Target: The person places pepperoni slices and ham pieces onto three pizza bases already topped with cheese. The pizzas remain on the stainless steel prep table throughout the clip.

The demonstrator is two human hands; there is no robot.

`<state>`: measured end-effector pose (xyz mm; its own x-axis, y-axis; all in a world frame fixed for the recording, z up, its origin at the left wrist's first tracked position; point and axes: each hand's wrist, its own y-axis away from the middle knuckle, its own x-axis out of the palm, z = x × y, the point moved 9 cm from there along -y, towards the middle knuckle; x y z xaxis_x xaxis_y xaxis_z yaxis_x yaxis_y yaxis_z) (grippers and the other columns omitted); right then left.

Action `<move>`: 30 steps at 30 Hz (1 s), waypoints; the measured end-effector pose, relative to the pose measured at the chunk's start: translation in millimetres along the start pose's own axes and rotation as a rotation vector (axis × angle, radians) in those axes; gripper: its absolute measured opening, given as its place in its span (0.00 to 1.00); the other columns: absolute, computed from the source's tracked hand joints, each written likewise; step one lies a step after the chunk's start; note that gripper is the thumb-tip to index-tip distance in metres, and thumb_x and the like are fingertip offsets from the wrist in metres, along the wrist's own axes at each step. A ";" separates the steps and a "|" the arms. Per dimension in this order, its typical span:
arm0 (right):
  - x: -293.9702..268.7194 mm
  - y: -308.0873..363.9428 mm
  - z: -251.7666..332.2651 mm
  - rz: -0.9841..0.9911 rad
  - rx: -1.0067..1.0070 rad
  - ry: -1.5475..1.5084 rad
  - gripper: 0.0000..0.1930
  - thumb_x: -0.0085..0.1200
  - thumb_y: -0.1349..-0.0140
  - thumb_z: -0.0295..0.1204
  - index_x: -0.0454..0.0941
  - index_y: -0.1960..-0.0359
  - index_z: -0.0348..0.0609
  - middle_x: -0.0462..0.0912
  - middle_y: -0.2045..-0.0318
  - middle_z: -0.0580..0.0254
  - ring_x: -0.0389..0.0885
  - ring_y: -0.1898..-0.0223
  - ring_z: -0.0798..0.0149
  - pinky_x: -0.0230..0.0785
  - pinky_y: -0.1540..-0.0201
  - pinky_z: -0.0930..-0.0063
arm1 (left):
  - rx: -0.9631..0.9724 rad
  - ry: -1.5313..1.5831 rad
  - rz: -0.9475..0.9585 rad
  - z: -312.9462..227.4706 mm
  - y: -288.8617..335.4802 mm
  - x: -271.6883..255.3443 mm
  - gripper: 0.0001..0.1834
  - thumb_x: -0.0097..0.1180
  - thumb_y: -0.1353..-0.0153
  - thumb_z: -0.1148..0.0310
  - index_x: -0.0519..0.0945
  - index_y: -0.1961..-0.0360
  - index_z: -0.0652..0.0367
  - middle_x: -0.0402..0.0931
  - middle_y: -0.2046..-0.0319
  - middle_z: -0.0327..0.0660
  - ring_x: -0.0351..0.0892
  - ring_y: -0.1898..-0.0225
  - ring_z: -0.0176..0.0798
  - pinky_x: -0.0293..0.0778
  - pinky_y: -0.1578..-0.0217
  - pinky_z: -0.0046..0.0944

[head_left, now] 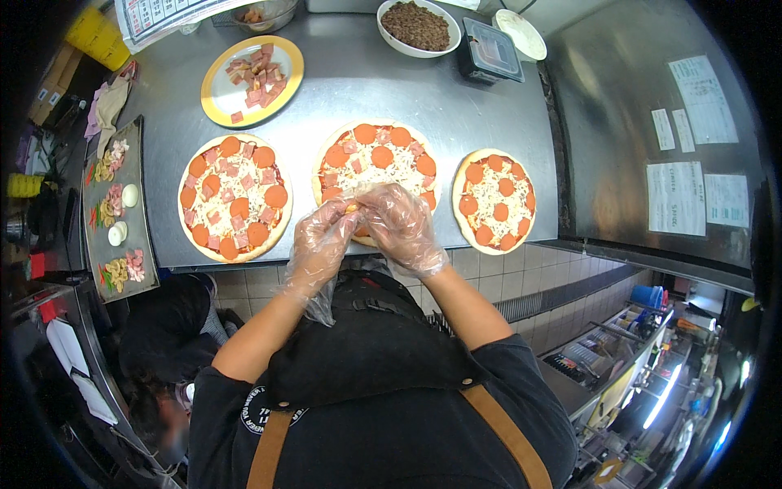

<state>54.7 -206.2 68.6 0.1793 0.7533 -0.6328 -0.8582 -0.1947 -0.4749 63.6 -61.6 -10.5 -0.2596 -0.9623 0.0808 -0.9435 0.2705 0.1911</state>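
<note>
Both my hands wear clear plastic gloves and meet over the near part of the middle pizza [376,175]. Fingers of my left hand [320,236] and my right hand [399,224] are pinched together. A small orange-yellow bit of food [352,209] shows between them, too small to name. Pepperoni slices, ham pieces and shredded cheese cover the middle pizza; its near side is partly hidden by my hands. To the left lies a pizza [235,197] with pepperoni and ham. A smaller pizza [494,200] on the right carries pepperoni and cheese.
On the steel table [342,73] stand a yellow-rimmed plate [213,85] of ham pieces, a white bowl [450,45] of ground meat and a lidded container [489,50]. A tray [140,175] of toppings is at left. Someone [167,342] crouches at lower left.
</note>
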 end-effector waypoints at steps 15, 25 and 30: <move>11.7 -7.5 -14.0 0.146 0.118 -0.120 0.11 0.68 0.39 0.26 0.79 0.57 0.43 0.82 0.62 0.55 0.84 0.61 0.49 0.79 0.60 0.55 | -0.025 -0.132 0.024 -4.3 -2.9 -5.7 0.15 0.64 0.26 0.69 0.86 0.45 0.68 0.87 0.52 0.42 0.82 0.51 0.31 0.79 0.46 0.36; 16.5 1.0 -26.0 0.134 0.262 -0.172 0.08 0.66 0.38 0.27 0.83 0.58 0.44 0.81 0.62 0.54 0.85 0.61 0.48 0.79 0.59 0.55 | -0.008 -0.106 0.023 -5.9 -5.0 -9.5 0.17 0.63 0.26 0.69 0.84 0.43 0.70 0.87 0.50 0.43 0.83 0.49 0.32 0.78 0.45 0.36; 13.8 -1.7 -15.4 0.123 0.131 -0.059 0.09 0.69 0.40 0.28 0.84 0.59 0.46 0.83 0.61 0.58 0.86 0.58 0.51 0.81 0.57 0.58 | -0.214 0.259 0.028 21.6 -5.4 -9.1 0.16 0.63 0.25 0.68 0.82 0.43 0.68 0.85 0.51 0.43 0.85 0.51 0.35 0.85 0.49 0.38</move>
<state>66.0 -205.2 51.3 0.0439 0.7654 -0.6420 -0.9281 -0.2066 -0.3098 66.6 -54.9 -33.3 -0.1980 -0.9233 0.3292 -0.8651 0.3225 0.3841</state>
